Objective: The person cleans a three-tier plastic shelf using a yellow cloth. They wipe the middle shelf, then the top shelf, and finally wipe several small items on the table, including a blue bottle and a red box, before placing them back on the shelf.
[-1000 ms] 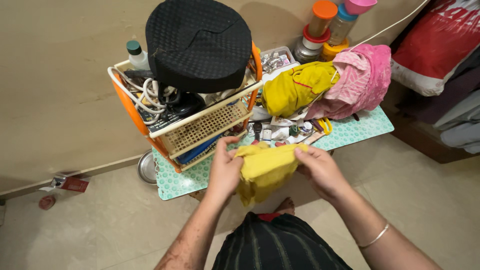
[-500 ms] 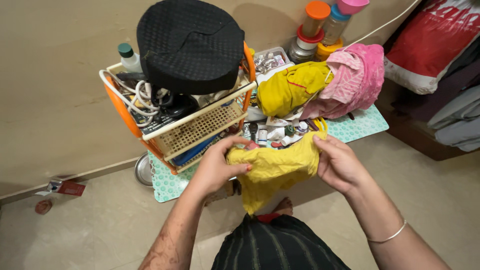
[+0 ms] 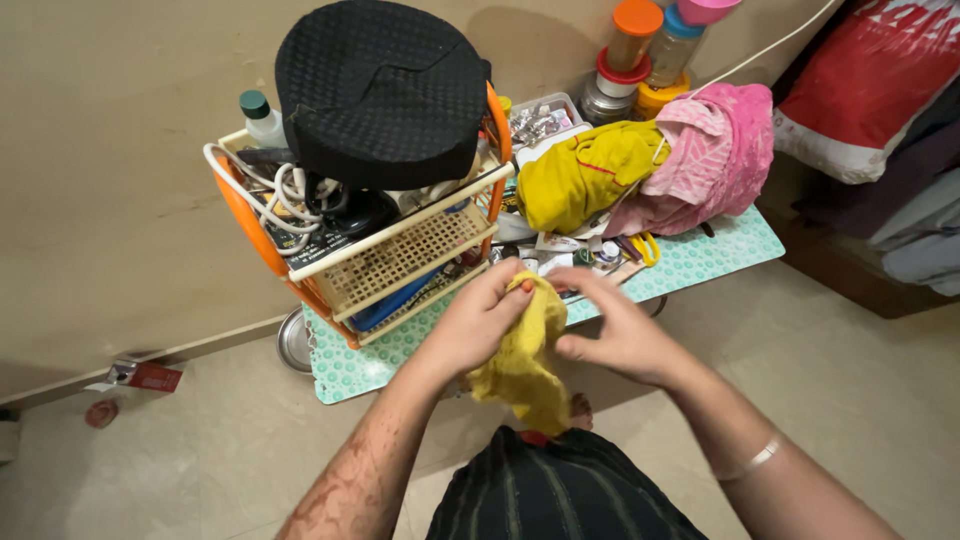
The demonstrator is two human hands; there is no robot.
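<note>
A small yellow cloth (image 3: pixel 525 360) hangs bunched between my hands, in front of a low table. My left hand (image 3: pixel 478 322) pinches its top edge. Touching the cloth's right side is my right hand (image 3: pixel 612 332), fingers partly spread; whether it grips is unclear. Both hands sit close together over the front edge of the green patterned table mat (image 3: pixel 400 345).
An orange and cream rack (image 3: pixel 395 255) holds white cables, a bottle and a big black round cushion (image 3: pixel 380 90). Yellow (image 3: pixel 580 175) and pink (image 3: pixel 715 160) clothes lie on the table, jars (image 3: pixel 640 55) behind. Small items litter the middle. A steel dish (image 3: pixel 293 340) sits on the floor.
My hands came together; the cloth, stretched wide half a second ago, is now folded into a narrow bunch hanging from my left hand.
</note>
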